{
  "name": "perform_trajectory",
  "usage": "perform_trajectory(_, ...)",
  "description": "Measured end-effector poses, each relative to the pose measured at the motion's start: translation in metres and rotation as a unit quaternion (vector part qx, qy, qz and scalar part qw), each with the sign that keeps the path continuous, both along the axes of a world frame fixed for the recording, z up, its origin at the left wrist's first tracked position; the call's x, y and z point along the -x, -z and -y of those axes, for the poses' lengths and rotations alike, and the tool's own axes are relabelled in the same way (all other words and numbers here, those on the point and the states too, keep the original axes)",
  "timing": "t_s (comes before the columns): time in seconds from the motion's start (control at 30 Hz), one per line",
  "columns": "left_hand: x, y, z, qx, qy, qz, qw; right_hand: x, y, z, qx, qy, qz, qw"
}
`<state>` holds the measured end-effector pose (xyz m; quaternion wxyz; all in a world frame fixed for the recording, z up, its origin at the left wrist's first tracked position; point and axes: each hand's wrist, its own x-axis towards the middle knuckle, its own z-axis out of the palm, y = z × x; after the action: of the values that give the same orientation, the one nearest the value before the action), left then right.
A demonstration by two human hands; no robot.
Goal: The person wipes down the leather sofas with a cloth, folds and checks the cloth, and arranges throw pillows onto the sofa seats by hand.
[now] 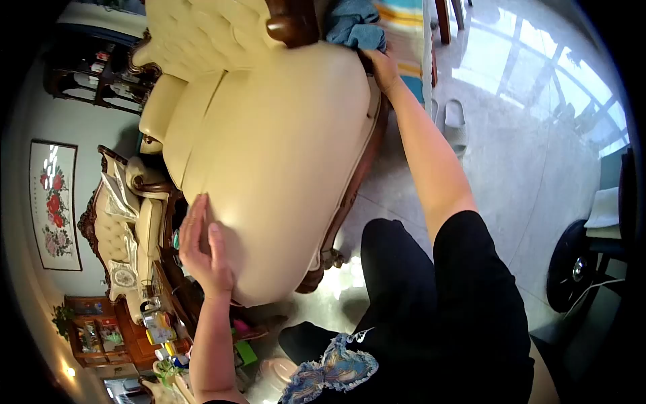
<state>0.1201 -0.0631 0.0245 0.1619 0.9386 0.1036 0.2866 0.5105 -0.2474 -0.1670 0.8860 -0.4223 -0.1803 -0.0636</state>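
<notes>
Left hand (205,259), thumb apart from fingers, lies against the cream leather-look sofa seat (282,148), mid-frame; right hand (382,71) meets the blue cloth (353,27), upper centre, cannot tell if clamped; judged best: left flat for support, no overreaching.

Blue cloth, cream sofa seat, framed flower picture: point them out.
Blue cloth (352,28): head view, on its crumpled middle.
Cream sofa seat (276,155): head view, middle of its top.
Framed flower picture (56,205): head view, on its painted flowers.
</notes>
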Motion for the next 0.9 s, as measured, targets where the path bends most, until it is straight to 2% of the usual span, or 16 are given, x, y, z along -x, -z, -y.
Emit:
perform_trajectory(0.1,-0.001,0.003,-0.004,-0.003,0.019,0.001,1.0,-0.002,0.06,-0.025,-0.042,-0.001,-0.031,0.999)
perform_trajectory(0.17,-0.001,0.002,-0.002,-0.002,0.018,-0.003,1.0,0.011,0.093,-0.05,-0.125,0.106,-0.082,0.983)
perform_trajectory(0.23,-0.001,0.002,-0.005,-0.014,0.021,-0.008,1.0,0.011,0.138,-0.075,-0.112,0.104,-0.087,0.984)
perform_trajectory(0.3,0.001,0.002,-0.006,-0.021,0.016,-0.006,1.0,0.01,0.176,-0.097,-0.118,0.158,-0.107,0.975)
perform_trajectory(0.4,0.002,0.003,-0.012,-0.028,0.013,-0.007,0.999,-0.006,0.243,-0.098,0.035,0.172,-0.21,0.962)
perform_trajectory(0.47,0.002,0.002,-0.006,-0.026,0.001,-0.005,1.0,0.011,0.251,-0.086,0.186,0.171,-0.31,0.916)
perform_trajectory(0.5,0.001,0.003,-0.005,-0.015,0.005,0.005,1.0,0.039,0.218,-0.072,0.213,0.109,-0.374,0.896)
perform_trajectory(0.57,0.0,0.005,-0.004,-0.013,0.001,0.009,1.0,0.06,0.24,-0.075,0.348,0.161,-0.276,0.881)
perform_trajectory(0.63,0.001,0.005,-0.008,-0.011,-0.002,0.017,1.0,0.099,0.26,-0.091,0.376,0.194,-0.251,0.87)
perform_trajectory(0.67,0.003,0.005,-0.01,-0.031,0.003,0.018,0.999,0.119,0.259,-0.098,0.35,0.167,-0.257,0.885)
perform_trajectory(0.73,0.003,0.006,-0.014,-0.063,0.007,0.026,0.998,0.181,0.226,-0.108,0.301,0.125,-0.338,0.883)
perform_trajectory(0.77,0.004,0.008,-0.015,-0.06,-0.001,0.022,0.998,0.203,0.229,-0.123,0.307,0.118,-0.338,0.882)
perform_trajectory(0.87,0.005,0.011,-0.018,-0.042,0.004,0.057,0.997,0.265,0.258,-0.161,0.208,0.143,-0.428,0.868)
perform_trajectory(0.9,0.007,0.011,-0.02,-0.043,-0.003,0.055,0.998,0.286,0.267,-0.17,0.202,0.126,-0.423,0.874)
